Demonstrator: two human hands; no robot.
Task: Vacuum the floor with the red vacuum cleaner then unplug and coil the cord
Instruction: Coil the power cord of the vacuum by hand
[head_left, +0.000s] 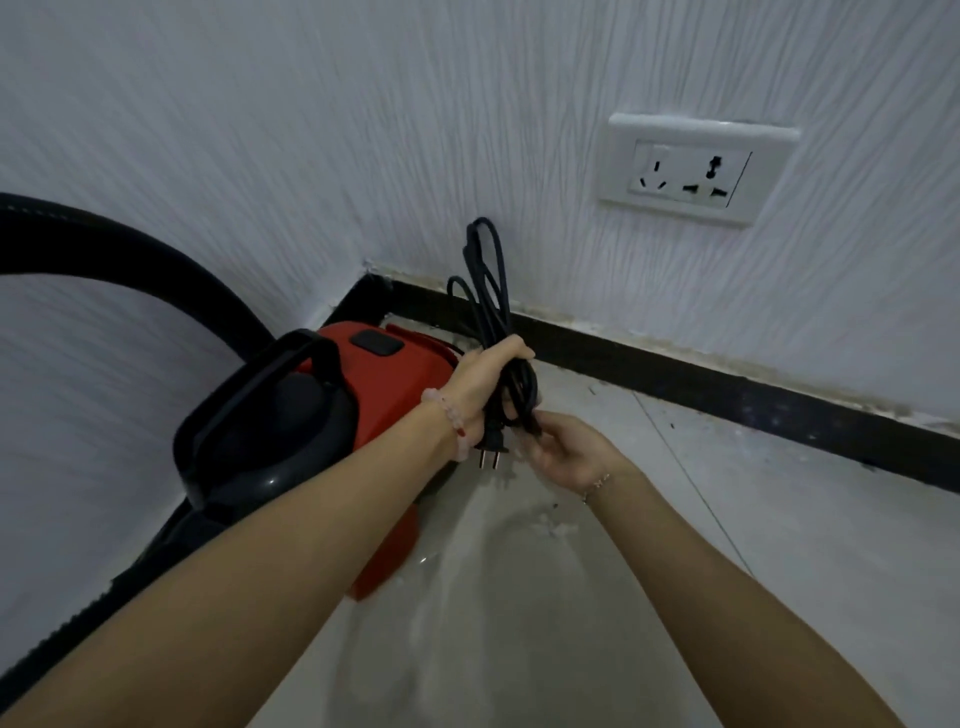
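The coiled black cord (488, 291) is gripped by the left hand (488, 379) just right of the red vacuum cleaner (395, 379), its plug (491, 444) hanging below. A lower strand is pinched by the right hand (566, 452), also right of the cleaner.

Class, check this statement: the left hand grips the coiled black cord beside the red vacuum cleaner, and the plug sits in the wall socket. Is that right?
No. The head view shows the plug out of the wall socket, hanging below the left hand. The left hand does grip the coiled black cord beside the red vacuum cleaner.
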